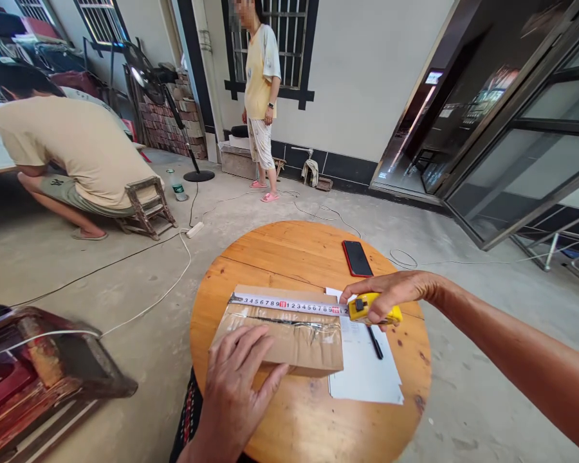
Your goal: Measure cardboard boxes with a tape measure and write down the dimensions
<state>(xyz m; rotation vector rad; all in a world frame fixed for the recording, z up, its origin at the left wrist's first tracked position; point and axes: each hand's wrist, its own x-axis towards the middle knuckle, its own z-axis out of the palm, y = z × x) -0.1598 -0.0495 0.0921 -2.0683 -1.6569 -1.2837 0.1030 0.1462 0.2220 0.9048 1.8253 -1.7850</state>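
Note:
A taped cardboard box (313, 350) lies on the round wooden table (289, 251). Across its top, left to right, runs the white blade (265, 302) of a tape measure, its end at the box's far left corner. My right hand (395, 292) grips the yellow tape measure case (390, 315) just past the box's right side. My left hand (238, 379) rests on the near left part of the box, fingers stretched out. White paper sheets (361, 376) lie to the right, partly hidden by the box, with a black pen (375, 343) on them.
A phone (358, 258) with a red edge lies at the table's far side. One person (77, 148) sits on a low stool (149, 206) at left; another person (260, 83) stands by the wall. A standing fan (174, 109), floor cables and a wooden chair (53, 373) are around.

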